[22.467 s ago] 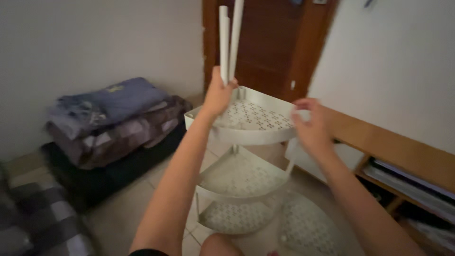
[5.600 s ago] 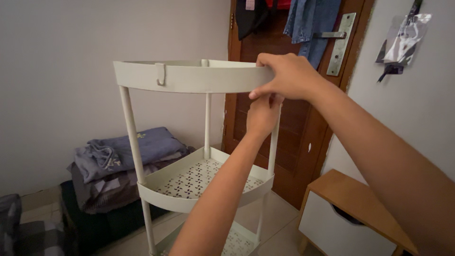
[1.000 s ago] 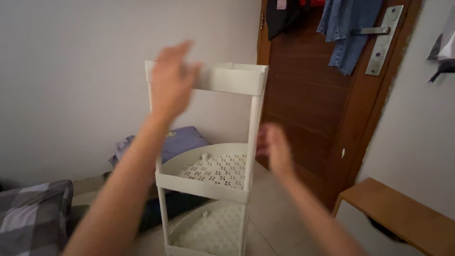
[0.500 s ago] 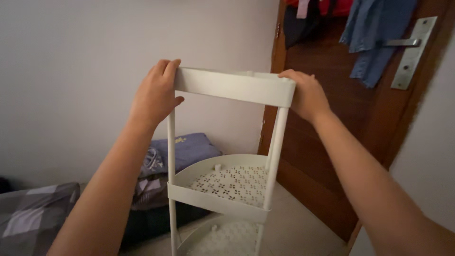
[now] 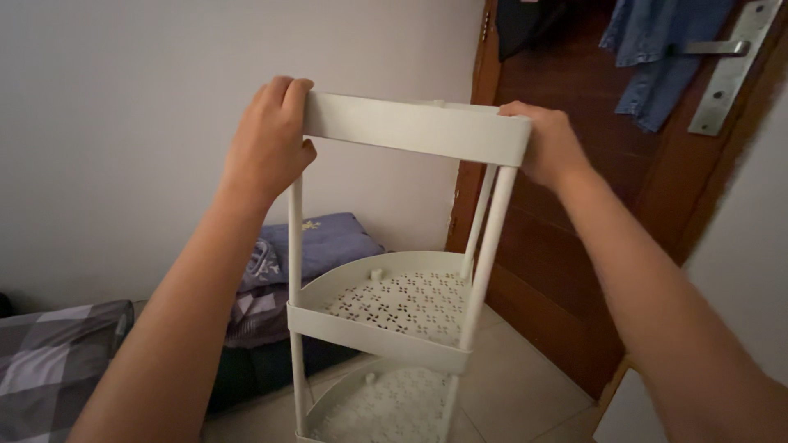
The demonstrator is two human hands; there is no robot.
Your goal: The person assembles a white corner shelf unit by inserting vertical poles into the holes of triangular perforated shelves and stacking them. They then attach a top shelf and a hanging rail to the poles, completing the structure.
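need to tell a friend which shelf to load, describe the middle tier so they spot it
Start at the dark wooden door; the white plastic corner rack stands before it. Below the top tier gripped by both hands lies the middle tier, with a flower-patterned perforated floor in full view.

1. The corner rack (image 5: 410,131) looks like smooth, matt off-white plastic, its shelves perforated.
2. The door (image 5: 574,205) is dark, faintly glossy wood with a brushed metal handle plate (image 5: 726,70).
3. The folded bedding (image 5: 316,250) is soft cloth.
4. The floor tiles (image 5: 525,385) look smooth.
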